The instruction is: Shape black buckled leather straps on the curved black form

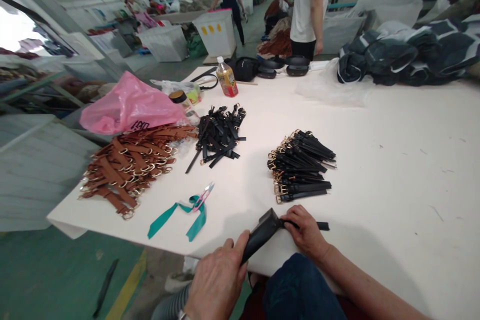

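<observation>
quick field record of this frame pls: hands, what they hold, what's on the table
left hand: gripping the near end of a black strap piece
right hand: pinching the same piece at its far end
black buckled straps: stacked just beyond the right hand
loose black straps: pile at table centre
brown straps: pile at left
scissors: on a teal ribbon
pink bag: behind the brown straps
bottle: upright, far side
table: white top

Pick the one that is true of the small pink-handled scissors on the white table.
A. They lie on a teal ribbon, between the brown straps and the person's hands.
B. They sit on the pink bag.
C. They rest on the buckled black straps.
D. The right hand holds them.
A: the scissors lie on the teal ribbon, with the brown straps to their left and both hands away on a black strap piece.
</observation>
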`<action>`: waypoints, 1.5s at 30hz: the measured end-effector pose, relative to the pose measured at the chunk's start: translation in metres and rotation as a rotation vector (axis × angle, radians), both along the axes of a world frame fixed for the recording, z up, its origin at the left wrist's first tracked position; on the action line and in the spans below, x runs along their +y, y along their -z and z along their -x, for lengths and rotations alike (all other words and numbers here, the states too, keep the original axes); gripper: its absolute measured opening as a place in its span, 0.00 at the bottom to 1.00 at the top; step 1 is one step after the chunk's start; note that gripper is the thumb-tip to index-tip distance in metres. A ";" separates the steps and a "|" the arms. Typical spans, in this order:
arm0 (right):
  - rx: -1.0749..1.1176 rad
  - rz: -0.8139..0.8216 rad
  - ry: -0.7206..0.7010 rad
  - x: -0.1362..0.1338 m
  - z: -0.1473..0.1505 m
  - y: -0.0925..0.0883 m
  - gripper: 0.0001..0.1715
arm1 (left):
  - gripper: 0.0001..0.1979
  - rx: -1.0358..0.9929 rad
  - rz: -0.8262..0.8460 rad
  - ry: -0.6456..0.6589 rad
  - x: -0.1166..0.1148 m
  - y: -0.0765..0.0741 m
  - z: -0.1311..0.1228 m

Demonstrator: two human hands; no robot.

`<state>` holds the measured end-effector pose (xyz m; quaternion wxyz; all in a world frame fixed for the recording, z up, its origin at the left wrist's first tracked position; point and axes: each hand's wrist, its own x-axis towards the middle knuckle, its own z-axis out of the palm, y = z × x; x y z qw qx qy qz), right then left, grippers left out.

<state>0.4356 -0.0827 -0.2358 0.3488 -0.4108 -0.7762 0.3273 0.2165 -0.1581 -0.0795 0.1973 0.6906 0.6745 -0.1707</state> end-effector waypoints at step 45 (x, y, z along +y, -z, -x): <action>-0.159 0.053 0.084 -0.003 -0.001 -0.010 0.04 | 0.24 -0.182 0.019 -0.178 -0.001 0.011 0.035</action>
